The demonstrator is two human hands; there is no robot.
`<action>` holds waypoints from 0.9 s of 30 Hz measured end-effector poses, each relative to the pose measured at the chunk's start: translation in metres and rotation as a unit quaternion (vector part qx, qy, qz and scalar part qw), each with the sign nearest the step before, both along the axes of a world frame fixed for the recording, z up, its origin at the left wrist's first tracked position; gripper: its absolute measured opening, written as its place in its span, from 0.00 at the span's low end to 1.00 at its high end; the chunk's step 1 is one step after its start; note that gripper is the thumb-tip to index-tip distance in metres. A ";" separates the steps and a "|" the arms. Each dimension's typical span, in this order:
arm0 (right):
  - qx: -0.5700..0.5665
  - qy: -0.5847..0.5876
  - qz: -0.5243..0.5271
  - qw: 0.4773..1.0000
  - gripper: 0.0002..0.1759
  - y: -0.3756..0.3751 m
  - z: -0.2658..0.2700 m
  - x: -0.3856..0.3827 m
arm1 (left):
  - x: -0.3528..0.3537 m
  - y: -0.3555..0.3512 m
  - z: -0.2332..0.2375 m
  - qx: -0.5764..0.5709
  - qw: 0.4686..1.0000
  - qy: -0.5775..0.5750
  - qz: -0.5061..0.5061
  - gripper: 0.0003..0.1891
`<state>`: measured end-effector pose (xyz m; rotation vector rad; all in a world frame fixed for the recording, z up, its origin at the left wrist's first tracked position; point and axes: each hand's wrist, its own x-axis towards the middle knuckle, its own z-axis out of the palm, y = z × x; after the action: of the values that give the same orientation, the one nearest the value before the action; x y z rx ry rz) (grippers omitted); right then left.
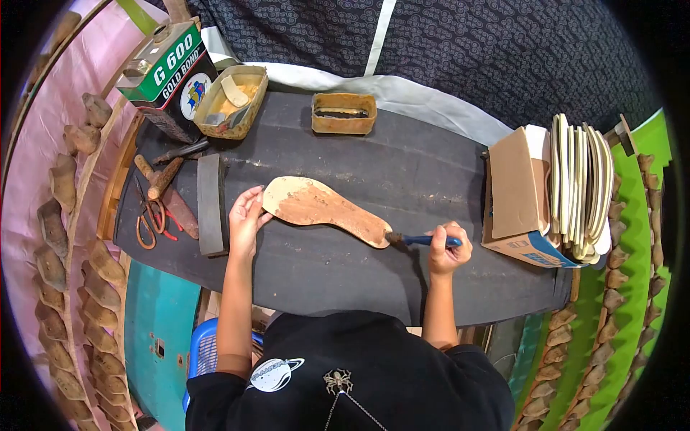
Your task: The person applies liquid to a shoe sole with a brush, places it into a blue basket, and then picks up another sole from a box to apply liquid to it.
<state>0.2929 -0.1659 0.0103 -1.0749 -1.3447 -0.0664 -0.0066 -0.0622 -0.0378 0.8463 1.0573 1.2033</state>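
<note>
A shoe insole point(316, 205) lies at a slant over the dark work table, tan with a brown, wet-looking coat over most of it and paler toward the wide end. My left hand point(246, 215) pinches its wide end at the edge. In my right hand point(449, 248) is a brush with a blue handle point(417, 240), fingers wrapped round the grip. Its dark tip touches the narrow heel end of the insole. The bristles are too small to make out clearly.
Back left stand a Gold Bond can point(172, 79) and a tub point(230, 118) with yellowish contents. A small rectangular container point(343, 126) sits at the back. Scissors point(146, 226), a hammer point(165, 178) and a curved grey block point(210, 205) lie left. A cardboard box point(514, 187) holds stacked insoles point(582, 179) at right.
</note>
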 end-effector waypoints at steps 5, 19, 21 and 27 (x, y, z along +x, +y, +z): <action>0.017 -0.002 0.012 1.000 0.09 0.003 -0.003 -0.004 | 0.000 0.000 -0.001 -0.001 1.000 0.010 0.000 0.12; 0.038 -0.058 -0.036 0.997 0.09 -0.002 0.005 -0.010 | -0.001 0.001 -0.004 -0.002 1.000 0.005 -0.003 0.13; 0.036 -0.050 -0.046 0.997 0.09 0.002 0.003 -0.009 | -0.001 0.001 -0.004 -0.001 1.000 0.004 -0.001 0.13; -0.011 -0.127 -0.012 0.992 0.10 -0.005 0.013 -0.010 | -0.001 0.001 -0.004 -0.006 1.000 -0.006 -0.001 0.12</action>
<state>0.2825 -0.1714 0.0233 -1.1296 -1.5641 -0.2132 -0.0075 -0.0611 -0.0421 0.8305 1.0533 1.1992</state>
